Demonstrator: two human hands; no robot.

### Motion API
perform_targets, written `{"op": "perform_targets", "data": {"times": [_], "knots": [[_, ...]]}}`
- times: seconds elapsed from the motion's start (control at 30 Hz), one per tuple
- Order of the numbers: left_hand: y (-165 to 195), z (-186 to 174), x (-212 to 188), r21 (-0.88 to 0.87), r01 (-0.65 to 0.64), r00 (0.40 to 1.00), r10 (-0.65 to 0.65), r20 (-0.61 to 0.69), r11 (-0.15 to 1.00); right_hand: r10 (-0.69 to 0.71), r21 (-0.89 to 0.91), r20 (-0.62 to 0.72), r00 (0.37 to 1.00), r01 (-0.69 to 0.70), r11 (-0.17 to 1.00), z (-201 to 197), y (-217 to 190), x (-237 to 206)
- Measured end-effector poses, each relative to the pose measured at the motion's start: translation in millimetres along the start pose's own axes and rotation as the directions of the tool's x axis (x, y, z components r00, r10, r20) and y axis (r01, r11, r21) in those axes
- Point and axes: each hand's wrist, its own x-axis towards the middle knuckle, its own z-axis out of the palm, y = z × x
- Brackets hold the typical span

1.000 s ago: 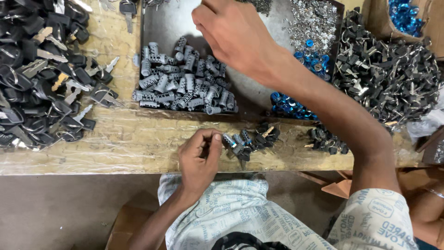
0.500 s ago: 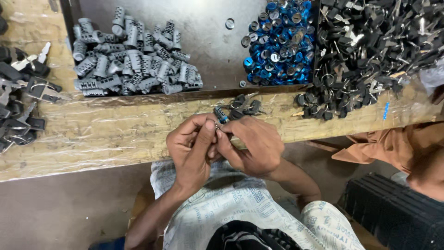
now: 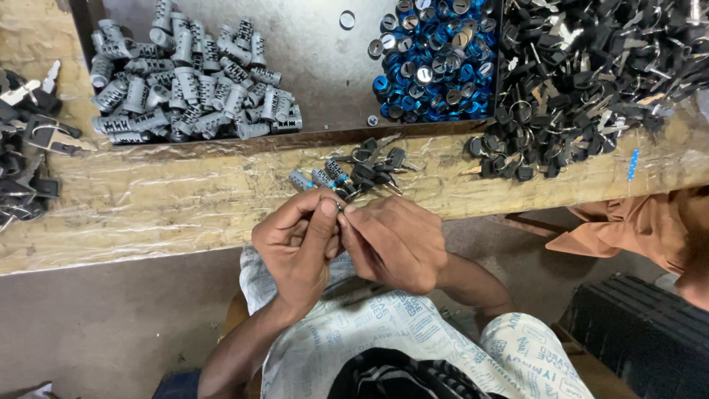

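Around: grey cylinders [image 3: 188, 81], blue caps [image 3: 436, 59], keys [image 3: 591, 81] on surface [image 3: 162, 203].
Fingers: left hand [image 3: 295, 247], right hand [image 3: 395, 240] pinched together on small part [image 3: 341, 207], mostly hidden.

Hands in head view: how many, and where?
2. Left hand and right hand meet below the bench edge, fingertips pinching a small part I can't make out. A co-worker's orange sleeve shows at right; their hands are out of view.

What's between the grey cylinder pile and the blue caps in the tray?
Head view: mostly bare tray floor, with one loose ring near the top.
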Motion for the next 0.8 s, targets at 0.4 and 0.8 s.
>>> {"op": "perform_targets", "data": {"times": [0.4,0.8], "knots": [[23.1,-17.3,30.9,0.400,-0.120,0.968,0.017,0.251,0.909,0.159,0.069,0.230,0.960,-0.179,0.981,-11.3,12.8,9.1],[1.3,-52.4,45.6,0.199,-0.014,0.989,-0.016,0.150,0.980,0.025,-0.323,0.475,0.880,0.147,0.935,2.2,151.4,121.7]]}}
